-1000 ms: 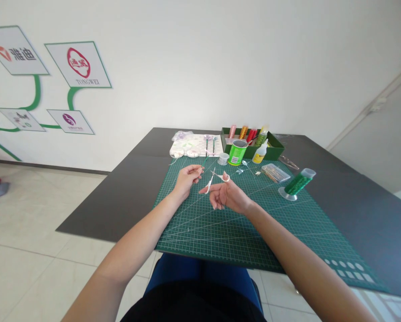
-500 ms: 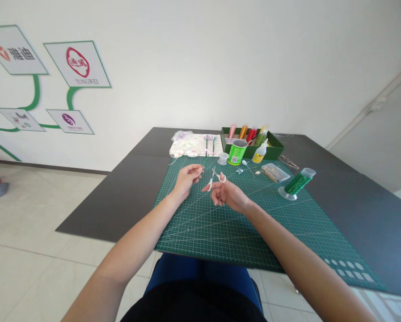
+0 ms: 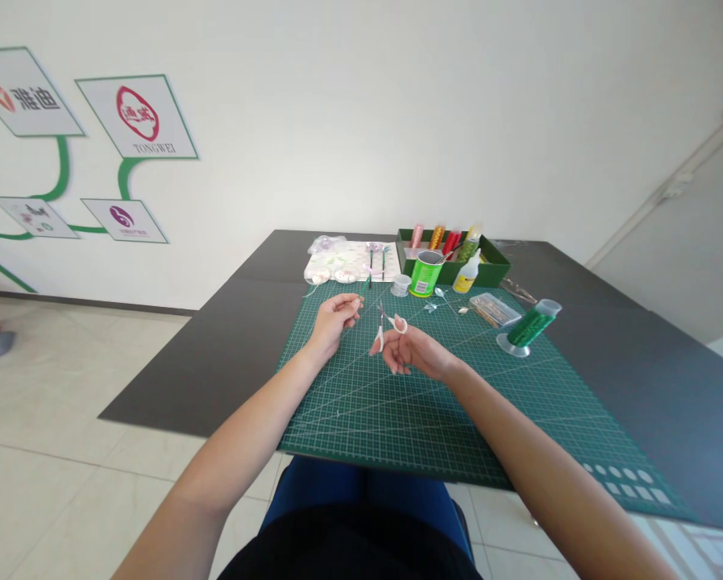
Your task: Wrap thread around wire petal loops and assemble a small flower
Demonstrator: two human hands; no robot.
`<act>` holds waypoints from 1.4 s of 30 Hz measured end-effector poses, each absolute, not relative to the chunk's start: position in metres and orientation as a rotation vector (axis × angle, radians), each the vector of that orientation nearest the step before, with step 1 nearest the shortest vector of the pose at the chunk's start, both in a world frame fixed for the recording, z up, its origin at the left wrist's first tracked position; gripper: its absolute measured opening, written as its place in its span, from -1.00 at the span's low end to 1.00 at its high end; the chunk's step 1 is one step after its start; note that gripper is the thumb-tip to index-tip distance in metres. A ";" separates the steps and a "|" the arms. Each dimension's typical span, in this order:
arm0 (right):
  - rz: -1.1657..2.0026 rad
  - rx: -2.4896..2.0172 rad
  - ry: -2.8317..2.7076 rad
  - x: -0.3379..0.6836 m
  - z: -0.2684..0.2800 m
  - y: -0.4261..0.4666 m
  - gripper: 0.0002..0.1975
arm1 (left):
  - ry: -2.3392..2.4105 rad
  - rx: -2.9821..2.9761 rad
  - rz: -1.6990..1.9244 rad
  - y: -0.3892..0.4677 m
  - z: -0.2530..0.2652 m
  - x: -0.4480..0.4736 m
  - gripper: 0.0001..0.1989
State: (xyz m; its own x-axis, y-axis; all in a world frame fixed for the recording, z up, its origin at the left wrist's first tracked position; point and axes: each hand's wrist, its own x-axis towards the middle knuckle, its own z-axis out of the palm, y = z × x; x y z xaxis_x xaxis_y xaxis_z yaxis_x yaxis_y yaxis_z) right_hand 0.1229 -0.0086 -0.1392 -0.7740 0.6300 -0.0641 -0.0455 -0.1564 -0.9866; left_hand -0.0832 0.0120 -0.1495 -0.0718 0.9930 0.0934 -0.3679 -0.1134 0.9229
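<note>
My left hand (image 3: 337, 318) is over the back left of the cutting mat, thumb and fingertips pinched on a thin green stem-like strip (image 3: 365, 286) that sticks up past the fingers. Just to its right, my right hand (image 3: 415, 353) holds small scissors (image 3: 381, 337) with white handles, thumb and a finger through the loops. The scissor blades point up and away, slightly parted from each other. They are close to the left fingertips but apart from them. The strip's lower end is hidden in my left fingers.
Behind the hands stand a green can (image 3: 425, 278), a small clear tub (image 3: 400, 285), a glue bottle (image 3: 467, 272) and a dark green box (image 3: 495, 266) of colored rolls. Right of them are a clear case (image 3: 495, 309) and a green spool (image 3: 530, 325). The green mat (image 3: 397, 427) covers the front.
My right hand and the scissors have dropped slightly toward me. My left hand has shifted a little to the left, still pinching the green strip. The view has also shifted slightly.
</note>
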 end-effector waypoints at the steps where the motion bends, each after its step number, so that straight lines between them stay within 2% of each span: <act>1: 2.048 -0.632 -1.714 0.124 -0.138 -0.009 -0.22 | 0.905 0.970 1.484 0.012 -0.149 -0.084 -0.66; 6: 2.180 -0.490 -1.849 0.126 -0.139 -0.011 -0.14 | 0.904 0.970 1.498 0.012 -0.147 -0.084 -0.67; 11: 2.114 -0.548 -1.763 0.123 -0.144 -0.008 -0.13 | 0.892 0.987 1.502 0.011 -0.147 -0.084 -0.66; 14: 2.018 -0.649 -1.698 0.121 -0.145 -0.007 -0.20 | 0.888 0.987 1.491 0.010 -0.147 -0.084 -0.66; 18: 1.733 -0.751 -1.610 0.118 -0.144 -0.009 -0.40 | 0.884 0.972 1.489 0.010 -0.146 -0.083 -0.65; 24: 1.640 -0.718 -1.580 0.117 -0.144 -0.008 -0.45 | 0.879 0.964 1.500 0.011 -0.146 -0.083 -0.64; 34: 1.699 -0.668 -1.617 0.120 -0.142 -0.010 -0.38 | 0.836 1.025 1.530 0.009 -0.140 -0.084 -0.66; 42: 2.042 -0.466 -1.851 0.123 -0.137 -0.013 -0.14 | 0.804 1.028 1.571 0.008 -0.138 -0.083 -0.70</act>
State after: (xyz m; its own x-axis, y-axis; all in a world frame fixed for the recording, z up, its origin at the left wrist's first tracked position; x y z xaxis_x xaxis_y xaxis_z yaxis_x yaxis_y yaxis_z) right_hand 0.1234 -0.0127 -0.1368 -0.8867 0.4621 -0.0119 -0.0335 -0.0899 -0.9954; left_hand -0.0828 0.0084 -0.1379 -0.0861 0.9733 0.2129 -0.3968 -0.2295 0.8887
